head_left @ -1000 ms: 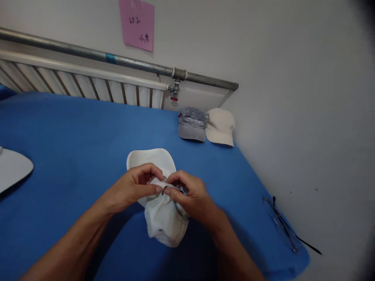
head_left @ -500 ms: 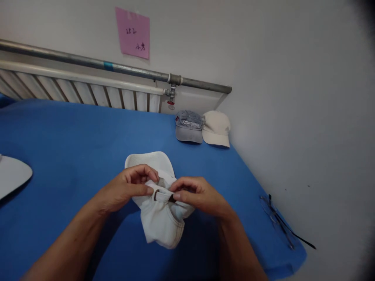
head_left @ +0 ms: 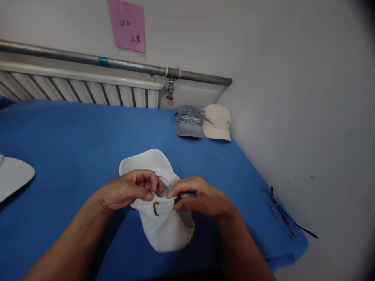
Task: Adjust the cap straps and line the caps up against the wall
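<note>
A white baseball cap [head_left: 166, 230] is between my hands, its brim [head_left: 146, 160] pointing away from me and its back strap facing me. My left hand [head_left: 131, 189] pinches the band at the left, beside a brass-coloured metal eyelet [head_left: 156, 208]. On the right, my right hand [head_left: 202, 197] grips the strap with thumb and fingers at a dark buckle [head_left: 177, 200], which the thumb partly covers. The adjuster opening shows beneath the strap, partly behind my right thumb.
A grey-blue cap [head_left: 189, 121] and a cream cap [head_left: 216, 121] sit side by side at the back of the blue-covered table [head_left: 73, 144]. Glasses [head_left: 279, 212] lie near the right edge. A white brim [head_left: 16, 175] shows at far left. Behind runs a radiator [head_left: 93, 91] with a pipe [head_left: 131, 65].
The cap's back has opened out and looks rounder, with the strap straighter. Both hands have shifted slightly, still holding the band. The view has tilted down a little.
</note>
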A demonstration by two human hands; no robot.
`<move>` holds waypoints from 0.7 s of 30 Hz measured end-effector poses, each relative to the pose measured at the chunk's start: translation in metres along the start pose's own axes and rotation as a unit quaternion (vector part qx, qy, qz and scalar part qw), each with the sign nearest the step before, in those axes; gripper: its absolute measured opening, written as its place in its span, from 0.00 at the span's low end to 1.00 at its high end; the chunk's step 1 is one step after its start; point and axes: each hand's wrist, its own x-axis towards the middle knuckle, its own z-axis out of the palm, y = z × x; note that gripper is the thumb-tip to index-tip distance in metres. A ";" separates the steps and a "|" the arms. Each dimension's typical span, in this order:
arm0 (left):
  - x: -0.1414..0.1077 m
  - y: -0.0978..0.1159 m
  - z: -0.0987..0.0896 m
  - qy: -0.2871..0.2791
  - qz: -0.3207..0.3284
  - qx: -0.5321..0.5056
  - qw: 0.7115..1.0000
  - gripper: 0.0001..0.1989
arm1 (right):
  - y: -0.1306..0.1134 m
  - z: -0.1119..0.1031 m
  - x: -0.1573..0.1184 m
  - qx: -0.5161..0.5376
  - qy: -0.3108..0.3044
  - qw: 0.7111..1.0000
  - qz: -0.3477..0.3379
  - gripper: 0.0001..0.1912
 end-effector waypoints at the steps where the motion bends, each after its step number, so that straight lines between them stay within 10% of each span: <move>1: 0.000 -0.001 0.000 -0.004 -0.012 0.012 1.000 0.07 | 0.000 0.000 0.000 -0.003 -0.006 1.000 -0.005 0.06; 9: -0.006 0.007 0.007 0.051 0.096 0.249 0.962 0.08 | -0.001 0.001 0.000 0.021 0.133 0.990 0.049 0.06; 21: -0.017 0.010 -0.001 0.017 0.034 0.317 0.948 0.09 | 0.004 -0.009 -0.008 0.133 0.206 0.969 0.008 0.11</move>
